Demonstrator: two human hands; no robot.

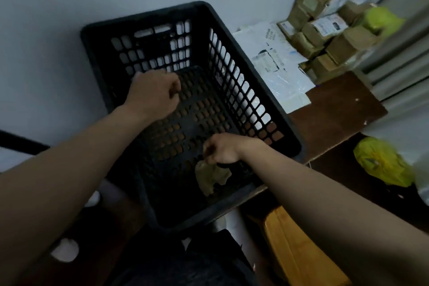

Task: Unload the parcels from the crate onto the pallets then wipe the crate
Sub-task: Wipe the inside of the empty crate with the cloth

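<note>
Head view: the black perforated crate (139, 18) holds no parcels, only an olive cloth (212, 177). The cardboard parcels (325, 30) and white mailers (274, 58) lie stacked on the brown board (336, 109) just beside the crate's right wall. So the unloading looks done and the wiping step is in hand.

The right hand (222, 148) is low inside the near end of the crate, its fingers pinching the top of the cloth, which hangs crumpled onto the floor there. The left hand (153, 95) is deeper in, by the far left wall. Its fingers are curled, but I cannot tell whether they hook the lattice or hold nothing.

The crate sits with its open top facing up towards the camera. Its long axis runs away from the person towards the pale wall, with the far end swung a little left and the near end a little right.

The next move probably calls for spreading the cloth flatter under the palm and drawing it along that long axis, while the left hand steadies the crate.
</note>
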